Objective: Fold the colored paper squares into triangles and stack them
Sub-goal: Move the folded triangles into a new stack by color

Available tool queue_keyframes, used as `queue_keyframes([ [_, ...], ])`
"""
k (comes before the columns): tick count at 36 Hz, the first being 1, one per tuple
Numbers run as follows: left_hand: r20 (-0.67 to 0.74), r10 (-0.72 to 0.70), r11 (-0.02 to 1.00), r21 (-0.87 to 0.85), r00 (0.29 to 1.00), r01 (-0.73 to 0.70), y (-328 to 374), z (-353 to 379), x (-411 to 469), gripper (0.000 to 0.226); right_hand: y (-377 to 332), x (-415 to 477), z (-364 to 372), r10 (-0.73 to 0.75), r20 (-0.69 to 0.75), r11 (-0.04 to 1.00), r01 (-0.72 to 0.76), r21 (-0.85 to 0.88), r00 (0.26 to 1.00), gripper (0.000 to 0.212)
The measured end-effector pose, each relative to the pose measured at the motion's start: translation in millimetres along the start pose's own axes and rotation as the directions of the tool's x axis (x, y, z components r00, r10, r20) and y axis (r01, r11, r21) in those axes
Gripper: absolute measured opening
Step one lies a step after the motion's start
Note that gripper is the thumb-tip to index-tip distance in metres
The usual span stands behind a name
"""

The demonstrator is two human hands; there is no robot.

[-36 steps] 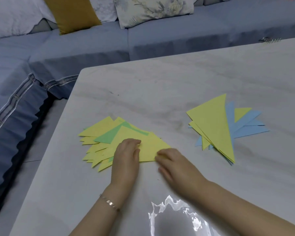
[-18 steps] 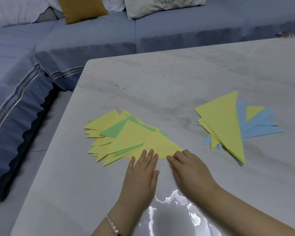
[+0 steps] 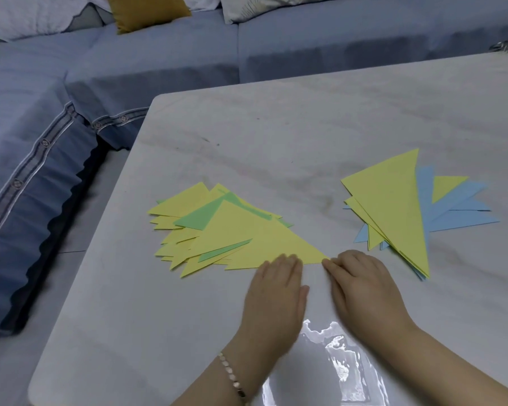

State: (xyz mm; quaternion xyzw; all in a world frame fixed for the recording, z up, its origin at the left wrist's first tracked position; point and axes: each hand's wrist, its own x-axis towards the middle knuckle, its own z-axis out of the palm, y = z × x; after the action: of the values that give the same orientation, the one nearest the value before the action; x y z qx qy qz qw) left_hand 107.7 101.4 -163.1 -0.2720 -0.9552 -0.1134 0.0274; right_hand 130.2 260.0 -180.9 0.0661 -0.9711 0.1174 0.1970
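Yellow folded paper triangle (image 3: 264, 244) tops a fanned pile of yellow and green paper triangles (image 3: 173, 208) lying left of centre on the pale marble-patterned table (image 3: 276, 127). The left hand (image 3: 273, 297) lies flat with straight fingers, its tips resting on the triangle's near edge. The right hand (image 3: 364, 288) lies just beside it, fingers extended and low, touching the triangle's right corner; neither hand grips anything. Well apart to the right sits a second pile of yellow and blue paper triangles (image 3: 393, 200). A beaded bracelet (image 3: 232, 376) circles the left wrist, and a glossy clear plastic sheet (image 3: 343, 361) lies between the forearms. A blue fabric sofa (image 3: 159, 54) with a mustard cushion (image 3: 147, 10) stands beyond the table
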Motion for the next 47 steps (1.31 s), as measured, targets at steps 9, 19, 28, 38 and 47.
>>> queue_keyframes([
  [9, 0.058, 0.041, 0.999, 0.030, 0.997, -0.043, 3.3, 1.1, 1.5, 0.047, -0.9, -1.9, -2.2, 0.023, 0.035, 1.000, -0.023, -0.017, 0.999, 0.038],
  [19, -0.015, -0.145, 0.989, 0.005, 0.989, 0.146, -48.8, -17.0, -28.6, 0.045, -2.5, -2.0, -3.2, 0.034, 0.062, 0.999, -0.034, -0.002, 0.997, 0.045],
  [28, -0.060, -0.364, 0.931, -0.002, 0.929, 0.365, -66.9, -33.3, -24.3, 0.026, -3.2, -2.6, -1.7, 0.070, 0.087, 0.997, -0.072, 0.022, 0.994, 0.044],
  [38, 0.130, -0.554, 0.781, -0.261, 0.822, 0.568, -61.7, -26.5, 22.0, 0.046, -7.7, 3.2, -11.0, 0.106, 0.170, 0.988, -0.123, 0.094, 0.980, 0.032],
  [47, -0.073, -0.605, 0.656, -0.610, 0.793, 0.444, -78.2, -42.8, 39.2, 0.019, 41.0, 25.5, -33.8, 0.472, 0.114, 0.861, -0.484, 0.153, 0.874, 0.034],
])
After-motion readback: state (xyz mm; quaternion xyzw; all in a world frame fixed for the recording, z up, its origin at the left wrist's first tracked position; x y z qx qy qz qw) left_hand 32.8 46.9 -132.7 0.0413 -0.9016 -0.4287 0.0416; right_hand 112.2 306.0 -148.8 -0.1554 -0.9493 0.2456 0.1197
